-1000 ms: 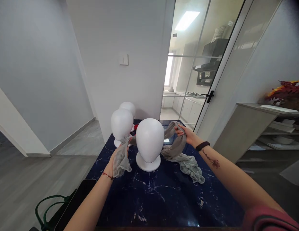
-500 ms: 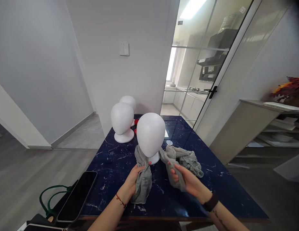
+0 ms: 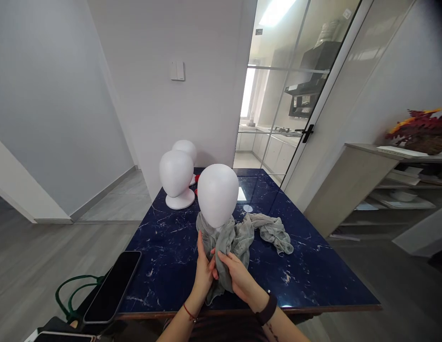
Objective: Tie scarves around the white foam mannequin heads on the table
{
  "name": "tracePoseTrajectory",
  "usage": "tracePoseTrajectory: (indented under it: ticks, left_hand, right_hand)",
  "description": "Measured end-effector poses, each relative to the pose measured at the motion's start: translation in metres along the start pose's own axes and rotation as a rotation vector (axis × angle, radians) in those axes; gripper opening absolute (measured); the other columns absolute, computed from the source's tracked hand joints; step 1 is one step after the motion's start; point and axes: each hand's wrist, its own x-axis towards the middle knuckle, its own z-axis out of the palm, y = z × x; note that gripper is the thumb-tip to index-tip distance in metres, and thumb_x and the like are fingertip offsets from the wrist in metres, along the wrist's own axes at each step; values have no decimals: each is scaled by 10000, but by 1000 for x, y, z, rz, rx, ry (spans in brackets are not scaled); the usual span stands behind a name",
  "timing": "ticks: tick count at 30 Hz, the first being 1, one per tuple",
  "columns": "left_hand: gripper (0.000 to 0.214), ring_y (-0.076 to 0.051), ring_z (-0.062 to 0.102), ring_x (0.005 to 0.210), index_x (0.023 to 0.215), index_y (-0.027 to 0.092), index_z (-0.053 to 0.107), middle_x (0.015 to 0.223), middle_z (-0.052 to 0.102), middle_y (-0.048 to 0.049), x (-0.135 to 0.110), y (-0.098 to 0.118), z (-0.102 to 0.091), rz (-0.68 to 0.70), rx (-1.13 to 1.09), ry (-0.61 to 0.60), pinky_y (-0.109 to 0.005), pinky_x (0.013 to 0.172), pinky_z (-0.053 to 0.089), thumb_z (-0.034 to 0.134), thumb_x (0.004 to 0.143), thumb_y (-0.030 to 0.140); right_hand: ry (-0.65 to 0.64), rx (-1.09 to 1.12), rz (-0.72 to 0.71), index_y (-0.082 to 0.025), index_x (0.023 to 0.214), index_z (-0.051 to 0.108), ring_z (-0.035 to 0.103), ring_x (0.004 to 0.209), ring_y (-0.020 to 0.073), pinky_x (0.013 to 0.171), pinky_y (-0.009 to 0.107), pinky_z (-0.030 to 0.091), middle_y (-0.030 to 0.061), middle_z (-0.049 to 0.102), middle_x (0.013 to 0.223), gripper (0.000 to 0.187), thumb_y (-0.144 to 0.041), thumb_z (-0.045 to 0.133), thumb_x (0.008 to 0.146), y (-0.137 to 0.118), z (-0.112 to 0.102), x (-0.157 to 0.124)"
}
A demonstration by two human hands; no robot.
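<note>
A white foam mannequin head (image 3: 217, 194) stands near the front of a dark blue marble table (image 3: 306, 270). A grey-green scarf (image 3: 242, 237) is looped around its neck, with one end trailing off to the right. My left hand (image 3: 202, 268) and my right hand (image 3: 235, 275) meet in front of the head. Both grip the scarf's two crossed ends just below the neck. A red string bracelet is on my left wrist and a black band on my right.
Two more white mannequin heads (image 3: 176, 178) stand at the table's back left, with something red behind them. A black phone (image 3: 112, 292) lies at the front left edge beside a green cord (image 3: 66, 297). A glass door (image 3: 306, 104) and shelving (image 3: 384, 190) are to the right.
My hands brought the scarf ends from behind the head around to its front, then moved together, crossing the ends below the neck. The camera view drew back a little.
</note>
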Motion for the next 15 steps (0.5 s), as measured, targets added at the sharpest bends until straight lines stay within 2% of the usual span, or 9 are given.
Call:
tracePoseTrajectory:
  ticks: [2,6,11,15]
  left_hand:
    - [823,-12,372,314,1454,299,107,670,571,63,1,4,1,70,93,-5,-150,352,350,589,788,329]
    - [698,-29,332,289,1443,282,220,460,397,116,7,9,1,38,171,-79,-135,330,293,515,813,338]
    - [574,-38,319,295,1346,220,410,443,398,109,13,11,1,8,310,-152,-139,315,256,516,789,306]
    - [527,-51,321,309,1314,206,450,461,443,92,15,16,3,54,412,-190,-166,339,285,496,796,291]
  right_hand:
    - [3,-23,7,-134,951,556,562,528,95,563,219,432,26,648,669,381,-458,641,771,-2,3,-2]
    - [-7,-58,77,-143,935,527,582,526,110,561,230,443,29,650,653,423,-480,671,725,-12,8,-6]
    - [19,-106,153,-157,819,502,613,539,138,566,245,451,29,645,621,449,-508,721,645,-26,11,-6]
    - [-68,-203,146,-134,795,532,625,576,142,649,272,470,42,650,630,426,-511,695,681,-32,8,-7]
